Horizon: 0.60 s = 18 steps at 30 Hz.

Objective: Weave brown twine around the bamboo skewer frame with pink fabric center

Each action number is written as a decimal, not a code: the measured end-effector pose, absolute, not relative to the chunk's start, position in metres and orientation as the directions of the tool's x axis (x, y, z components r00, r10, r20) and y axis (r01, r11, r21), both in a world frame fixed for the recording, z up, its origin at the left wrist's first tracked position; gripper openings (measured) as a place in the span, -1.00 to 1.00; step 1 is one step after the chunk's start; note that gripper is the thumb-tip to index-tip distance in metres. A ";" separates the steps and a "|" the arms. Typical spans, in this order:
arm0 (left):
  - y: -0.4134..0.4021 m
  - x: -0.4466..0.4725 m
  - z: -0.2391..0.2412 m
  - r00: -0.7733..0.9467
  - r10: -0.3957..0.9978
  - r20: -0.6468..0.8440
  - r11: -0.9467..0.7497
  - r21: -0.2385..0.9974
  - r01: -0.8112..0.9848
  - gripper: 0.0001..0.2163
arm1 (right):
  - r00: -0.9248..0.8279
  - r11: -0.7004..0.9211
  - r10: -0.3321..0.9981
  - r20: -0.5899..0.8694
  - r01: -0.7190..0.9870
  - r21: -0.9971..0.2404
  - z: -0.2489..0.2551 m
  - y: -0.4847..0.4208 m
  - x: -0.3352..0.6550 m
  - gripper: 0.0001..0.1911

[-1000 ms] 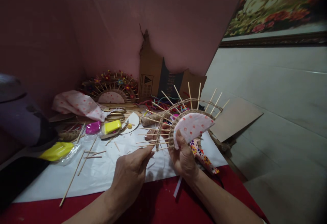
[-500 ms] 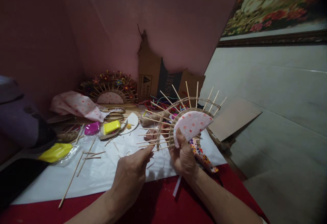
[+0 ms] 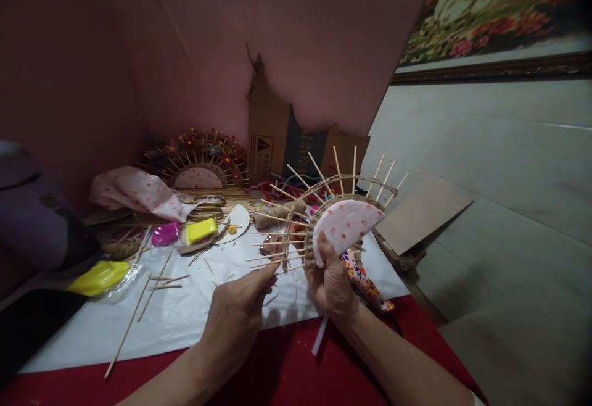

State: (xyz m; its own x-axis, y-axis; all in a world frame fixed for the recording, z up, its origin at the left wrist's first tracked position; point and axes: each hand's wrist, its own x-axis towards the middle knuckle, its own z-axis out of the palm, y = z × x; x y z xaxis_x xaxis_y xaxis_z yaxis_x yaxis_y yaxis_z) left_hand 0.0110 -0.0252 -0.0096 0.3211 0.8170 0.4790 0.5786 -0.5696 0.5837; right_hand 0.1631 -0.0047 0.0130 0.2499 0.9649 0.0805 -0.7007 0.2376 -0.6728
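Note:
My right hand [image 3: 332,282] grips a half-round craft piece [image 3: 345,224]: a semicircle covered in white cloth with pink dots, with thin wooden sticks fanning out and brown twine woven between them. My thumb presses on the cloth face. My left hand [image 3: 235,316] pinches the brown twine [image 3: 283,263] at the lower left edge of the weave, among the stick ends. Both hands hover over the white paper sheet [image 3: 185,313] on the red table.
A finished decorated fan piece [image 3: 198,162] leans on the pink backdrop. Dotted cloth [image 3: 139,191], pink clay [image 3: 165,233], yellow clay [image 3: 201,230], a yellow bag [image 3: 99,276], loose sticks [image 3: 134,313] and scissors [image 3: 208,205] lie on the paper. Cardboard [image 3: 420,211] lies to the right.
The craft piece and both hands have shifted slightly left and up; the left fingers stay pinched at the lower weave edge. Little else differs.

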 end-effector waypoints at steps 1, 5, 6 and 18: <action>-0.025 0.011 -0.010 0.319 0.827 0.463 -0.557 0.597 0.577 -0.73 | 0.247 0.232 0.966 0.077 -0.701 -0.675 0.012 -0.005 0.163 -0.70; -0.026 0.014 -0.007 0.299 0.854 0.426 -0.520 0.668 0.533 -0.75 | 0.230 0.196 0.973 0.035 -0.732 -0.653 0.012 -0.005 0.164 -0.69; -0.028 0.015 -0.006 0.289 0.857 0.427 -0.515 0.693 0.505 -0.75 | 0.215 0.185 0.976 0.032 -0.743 -0.643 0.013 -0.005 0.165 -0.70; -0.034 0.020 0.013 0.063 0.996 0.064 -0.060 0.997 -0.053 -0.73 | 0.164 0.173 0.984 0.068 -0.794 -0.582 0.024 -0.002 0.173 -0.82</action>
